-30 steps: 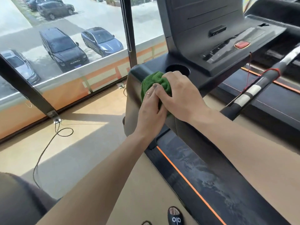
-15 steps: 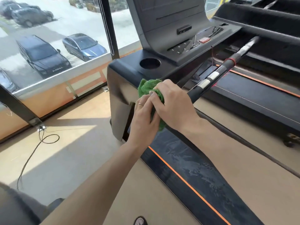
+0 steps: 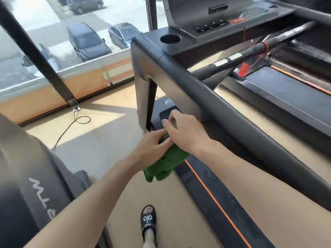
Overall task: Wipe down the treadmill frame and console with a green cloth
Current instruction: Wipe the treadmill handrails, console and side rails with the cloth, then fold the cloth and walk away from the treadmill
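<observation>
A black treadmill stands ahead, its handrail frame running from the upper left down to the right. The console with a cup holder sits at the top. Both hands meet low, left of the handrail and above the side rail with its orange stripe. My left hand and my right hand both grip a green cloth, which hangs loose below them. The cloth's upper part is hidden between my fingers.
A second treadmill belt lies to the right. A red safety cord dangles from the console. A black cable trails on the beige floor by the window. A dark machine fills the left edge. My sandalled foot is below.
Both hands came down off the handrail corner with the cloth, away from the console. The cloth, bunched before, now hangs loose below them. The view has tilted down.
</observation>
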`<state>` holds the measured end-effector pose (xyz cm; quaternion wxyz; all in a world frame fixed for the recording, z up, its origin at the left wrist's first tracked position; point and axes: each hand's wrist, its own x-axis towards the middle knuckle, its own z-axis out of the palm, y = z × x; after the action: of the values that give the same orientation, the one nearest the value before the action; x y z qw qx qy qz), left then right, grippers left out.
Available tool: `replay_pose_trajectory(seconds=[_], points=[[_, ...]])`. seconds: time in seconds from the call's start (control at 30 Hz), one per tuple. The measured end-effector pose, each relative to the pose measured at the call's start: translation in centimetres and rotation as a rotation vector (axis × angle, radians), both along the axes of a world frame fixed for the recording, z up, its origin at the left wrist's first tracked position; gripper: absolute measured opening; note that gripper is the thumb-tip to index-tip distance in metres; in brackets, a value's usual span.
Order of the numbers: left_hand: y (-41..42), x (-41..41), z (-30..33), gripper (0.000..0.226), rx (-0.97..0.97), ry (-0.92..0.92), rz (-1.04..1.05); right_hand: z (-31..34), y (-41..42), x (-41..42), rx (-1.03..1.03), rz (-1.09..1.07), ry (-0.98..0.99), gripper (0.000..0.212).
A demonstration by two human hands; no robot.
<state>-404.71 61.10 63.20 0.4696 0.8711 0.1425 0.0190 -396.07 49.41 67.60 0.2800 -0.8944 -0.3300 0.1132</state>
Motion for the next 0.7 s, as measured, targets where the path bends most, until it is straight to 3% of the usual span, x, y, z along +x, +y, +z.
replay_pose_trajectory(seconds=[0.1,0.27,0.53,0.7], points=[[-0.3,-1.7,-0.1,0.026,-0.086,0.117,0.011,-1.1,-1.4,-0.8,-0.013,-0.053,0.447,0.044],[1.0,-3.5,0.1,0.015,-0.088,0.188,0.040,-1.9,-2.2,-1.1,-0.079,-0.018,0.775,0.057],[6.7,-3.3,1.5,0.025,0.067,0.264,0.068,-3.6,1.7,0.4,-0.101,0.155,0.686,0.030],[12.8,-3.0,1.1,0.033,0.115,0.322,0.088,-3.9,8.5,0.9,-0.164,0.288,0.413,0.030]])
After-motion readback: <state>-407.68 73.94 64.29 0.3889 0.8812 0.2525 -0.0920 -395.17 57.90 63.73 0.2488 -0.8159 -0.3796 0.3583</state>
